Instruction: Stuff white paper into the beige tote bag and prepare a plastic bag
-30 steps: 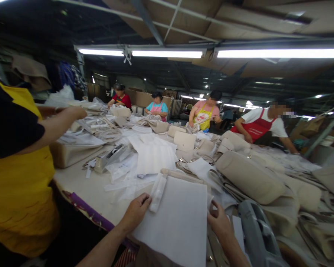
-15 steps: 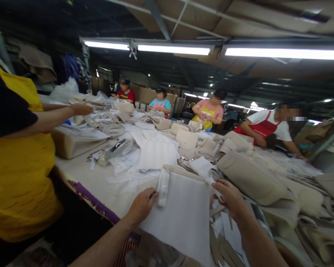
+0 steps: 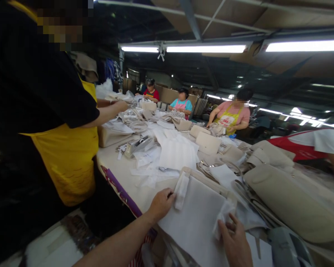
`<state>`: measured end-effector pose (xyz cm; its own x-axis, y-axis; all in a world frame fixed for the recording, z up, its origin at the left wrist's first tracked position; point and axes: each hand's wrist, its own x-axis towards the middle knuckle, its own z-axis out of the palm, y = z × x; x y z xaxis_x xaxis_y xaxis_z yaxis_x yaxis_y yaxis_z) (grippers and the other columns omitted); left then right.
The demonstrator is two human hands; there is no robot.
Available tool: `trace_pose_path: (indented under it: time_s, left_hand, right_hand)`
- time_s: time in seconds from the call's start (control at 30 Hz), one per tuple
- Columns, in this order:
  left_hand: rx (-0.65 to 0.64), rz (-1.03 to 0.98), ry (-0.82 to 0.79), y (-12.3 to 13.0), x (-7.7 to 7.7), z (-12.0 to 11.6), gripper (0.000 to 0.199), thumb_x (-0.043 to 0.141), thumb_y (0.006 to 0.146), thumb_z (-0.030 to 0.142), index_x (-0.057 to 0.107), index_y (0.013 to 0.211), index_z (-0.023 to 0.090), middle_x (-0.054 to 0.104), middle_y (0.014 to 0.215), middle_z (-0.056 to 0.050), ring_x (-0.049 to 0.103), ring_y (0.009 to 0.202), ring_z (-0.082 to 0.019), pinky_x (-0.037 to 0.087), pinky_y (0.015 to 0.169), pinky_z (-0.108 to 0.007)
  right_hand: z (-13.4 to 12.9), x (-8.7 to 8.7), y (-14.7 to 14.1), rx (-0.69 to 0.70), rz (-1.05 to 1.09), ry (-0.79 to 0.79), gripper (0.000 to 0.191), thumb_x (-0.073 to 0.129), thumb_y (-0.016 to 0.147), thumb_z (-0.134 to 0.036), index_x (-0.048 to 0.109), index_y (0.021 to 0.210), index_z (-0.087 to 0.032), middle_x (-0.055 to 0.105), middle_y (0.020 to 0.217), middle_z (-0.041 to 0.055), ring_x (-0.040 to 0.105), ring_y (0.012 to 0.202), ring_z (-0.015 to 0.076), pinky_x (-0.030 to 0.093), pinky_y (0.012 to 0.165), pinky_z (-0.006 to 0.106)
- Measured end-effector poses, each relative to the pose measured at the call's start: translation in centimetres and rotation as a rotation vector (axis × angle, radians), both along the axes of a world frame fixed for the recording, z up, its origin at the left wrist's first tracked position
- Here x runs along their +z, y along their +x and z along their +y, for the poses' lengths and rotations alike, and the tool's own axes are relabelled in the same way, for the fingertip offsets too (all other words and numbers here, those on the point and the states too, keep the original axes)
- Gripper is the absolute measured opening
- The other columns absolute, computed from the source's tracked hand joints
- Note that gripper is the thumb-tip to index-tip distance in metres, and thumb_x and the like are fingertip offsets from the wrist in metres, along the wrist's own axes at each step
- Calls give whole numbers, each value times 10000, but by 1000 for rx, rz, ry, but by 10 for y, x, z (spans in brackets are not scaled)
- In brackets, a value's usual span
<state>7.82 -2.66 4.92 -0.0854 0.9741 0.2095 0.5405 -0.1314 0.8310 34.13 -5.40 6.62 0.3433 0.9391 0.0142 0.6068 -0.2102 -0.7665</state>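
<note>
A white foam sheet [image 3: 200, 218] lies over a beige bag [image 3: 211, 183] at the near edge of the long worktable [image 3: 119, 167]. My left hand [image 3: 161, 203] pinches the sheet's left edge beside a small folded white wrap [image 3: 181, 190]. My right hand [image 3: 235, 241] holds the sheet's right side, fingers against a small white piece [image 3: 222, 217].
A person in a yellow apron [image 3: 69, 155] stands close on the left, arm reaching over the table. Several other workers [image 3: 230, 115] stand along the far side. A tape dispenser [image 3: 137, 145], white sheets [image 3: 178, 154] and beige bags [image 3: 289, 200] cover the table.
The camera has swung left and closer to the person in the apron. My right hand dropped from the sheet's upper right corner to its lower right side. My left hand kept its grip.
</note>
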Motion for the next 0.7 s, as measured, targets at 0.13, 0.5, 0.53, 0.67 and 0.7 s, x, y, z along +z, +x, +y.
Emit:
trace_pose_path:
  time_s: [0.13, 0.5, 0.53, 0.67, 0.7]
  left_hand:
    - [73, -45, -24, 7, -4, 1, 151, 474, 803, 290, 578, 777, 183, 595, 679, 8, 552, 666, -145, 392, 612, -237]
    - [116, -133, -32, -38, -8, -48, 235, 432, 844, 338, 601, 850, 175, 607, 813, -16, 550, 769, -142, 417, 724, -246]
    - [101, -139, -62, -43, -10, -62, 226, 446, 832, 329, 603, 799, 170, 607, 753, -9, 552, 731, -143, 419, 689, -242]
    - [-159, -112, -199, -41, -13, -118, 169, 514, 781, 276, 629, 715, 173, 614, 716, 3, 557, 708, -135, 409, 651, -219]
    - [-241, -85, -205, -37, -12, -129, 156, 520, 781, 269, 641, 738, 180, 625, 754, 0, 561, 743, -137, 408, 681, -219]
  right_hand:
    - [0, 7, -1, 51, -87, 9, 709, 421, 743, -621, 392, 1273, -151, 611, 1024, 122, 621, 841, 251, 473, 742, 354]
    - [-37, 12, 0, 150, -434, 344, 667, 368, 769, -637, 529, 1159, -121, 572, 1067, 162, 577, 920, 286, 474, 807, 417]
    - [-44, 12, 0, 187, -421, 357, 597, 391, 780, -613, 554, 1122, -151, 587, 1062, 142, 599, 869, 261, 490, 778, 389]
    - [-73, 3, -8, 506, -292, 177, 381, 486, 786, -530, 632, 979, -237, 674, 982, 67, 646, 834, 219, 516, 727, 304]
    - [-80, -3, -11, 576, -261, 72, 356, 505, 774, -528, 644, 953, -253, 686, 966, 55, 649, 849, 224, 518, 725, 300]
